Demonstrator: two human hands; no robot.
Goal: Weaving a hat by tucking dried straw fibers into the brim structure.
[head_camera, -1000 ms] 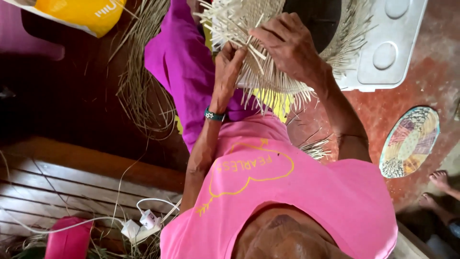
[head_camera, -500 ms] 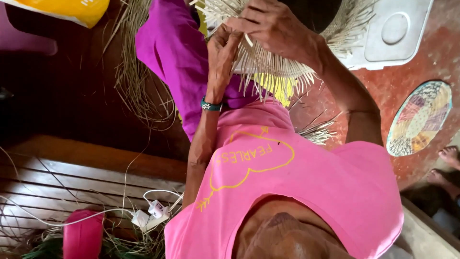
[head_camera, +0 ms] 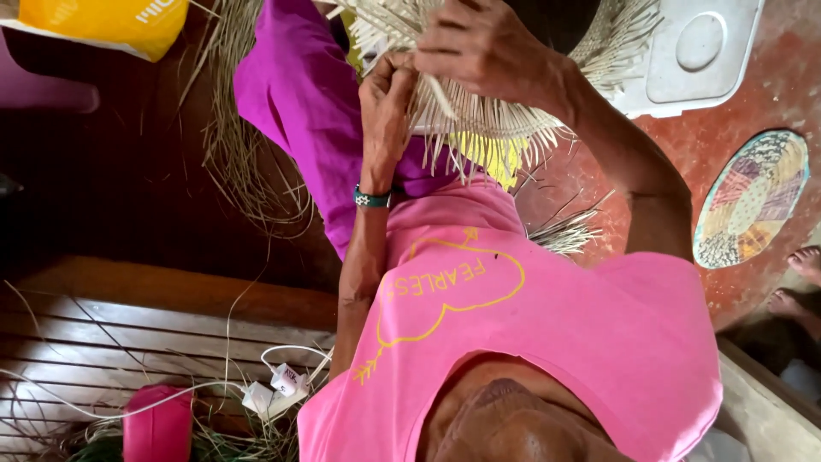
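pale straw weaving point(head_camera: 479, 128), pink shirt point(head_camera: 556, 325), magenta cloth point(head_camera: 299, 94), yellow bag point(head_camera: 103, 26), multicoloured patchwork mat point(head_camera: 753, 197).

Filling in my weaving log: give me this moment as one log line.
left hand: pinching woven straw piece | right hand: gripping same piece | nearby: purple cloth, white lid, patchwork mat

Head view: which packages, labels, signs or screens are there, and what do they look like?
Yellow bag: top left corner, soft plastic package, bright yellow with white printing.
Shirt print: on the pink shirt's chest, a yellow cloud-shaped outline with arrow and lettering.
Screens, signs: none in view.
Left hand and right hand: both grip the unlabelled woven straw piece.
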